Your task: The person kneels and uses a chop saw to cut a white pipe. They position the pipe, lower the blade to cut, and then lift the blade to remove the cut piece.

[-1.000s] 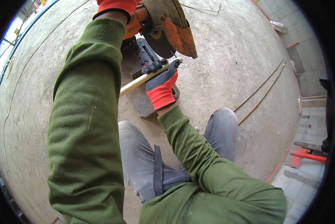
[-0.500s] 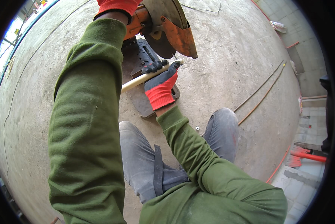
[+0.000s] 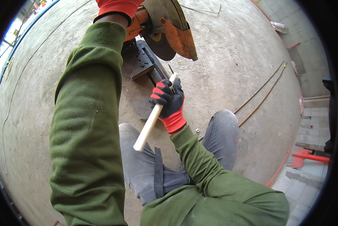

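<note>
The straight, pale cream cylindrical rod (image 3: 148, 127) lies slantwise in front of you, its near end over your left leg. Your right hand (image 3: 169, 100), in a black-and-red glove, grasps it toward the far end with fingers curled around it, presumably to control that end. Beyond it, the dark round cutting disc (image 3: 162, 49) of the orange-and-grey metal cut-off saw (image 3: 180, 39) is apart from the rod, probably for clearance. Your left hand (image 3: 118, 6), in a red-cuffed glove, extends beside the saw, perhaps to steady it; its finger state cannot be told. The dark slotted metal base (image 3: 139, 88) rests on grey concrete floor (image 3: 221, 49), presumably for firm support.
</note>
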### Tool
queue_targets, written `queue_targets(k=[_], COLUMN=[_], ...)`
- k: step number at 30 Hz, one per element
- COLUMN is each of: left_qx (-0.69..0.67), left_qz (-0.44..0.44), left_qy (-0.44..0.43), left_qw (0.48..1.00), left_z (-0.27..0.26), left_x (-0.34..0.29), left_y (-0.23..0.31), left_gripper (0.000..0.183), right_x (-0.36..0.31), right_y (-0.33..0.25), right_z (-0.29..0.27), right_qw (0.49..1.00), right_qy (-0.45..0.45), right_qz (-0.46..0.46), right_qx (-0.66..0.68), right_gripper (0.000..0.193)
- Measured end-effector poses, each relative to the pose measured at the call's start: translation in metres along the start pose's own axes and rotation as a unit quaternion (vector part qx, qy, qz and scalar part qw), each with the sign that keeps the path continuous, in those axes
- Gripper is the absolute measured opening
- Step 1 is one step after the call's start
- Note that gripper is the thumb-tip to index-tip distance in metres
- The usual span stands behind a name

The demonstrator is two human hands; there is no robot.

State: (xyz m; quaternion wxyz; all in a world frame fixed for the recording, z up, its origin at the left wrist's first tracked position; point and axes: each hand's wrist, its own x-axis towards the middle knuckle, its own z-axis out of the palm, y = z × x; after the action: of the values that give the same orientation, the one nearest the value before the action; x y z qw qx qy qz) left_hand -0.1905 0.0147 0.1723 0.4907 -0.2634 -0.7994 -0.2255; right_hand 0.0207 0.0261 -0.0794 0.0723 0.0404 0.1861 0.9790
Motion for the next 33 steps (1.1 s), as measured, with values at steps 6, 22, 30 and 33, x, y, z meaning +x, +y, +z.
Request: queue_targets(k=[6,22,30,33], left_qx=[0.012,0.017,0.011,0.013], left_qz=[0.004,0.007,0.007,0.005], left_qy=[0.001,-0.004,0.015,0.011], left_qw=[1.0,1.0,1.0,1.0], left_z=[0.005,0.003,0.006,0.005], left_x=[0.001,0.001,0.0,0.0], left_y=[-0.002,-0.002,-0.002,0.0], left_gripper=[0.048,0.047,0.047,0.047], right_x=[-0.014,-0.011,-0.006,0.006], right_y=[-0.002,0.001,-0.008,-0.007], right_z=[-0.003,0.007,0.002,-0.01], right_qw=[0.992,0.982,0.941,0.904], right_qy=[-0.049,-0.088,0.03,0.088], right_qz=[0.114,0.158,-0.046,-0.16], right_qx=[0.003,-0.054,-0.333,-0.386], right_gripper=[0.041,0.048,0.056,0.058])
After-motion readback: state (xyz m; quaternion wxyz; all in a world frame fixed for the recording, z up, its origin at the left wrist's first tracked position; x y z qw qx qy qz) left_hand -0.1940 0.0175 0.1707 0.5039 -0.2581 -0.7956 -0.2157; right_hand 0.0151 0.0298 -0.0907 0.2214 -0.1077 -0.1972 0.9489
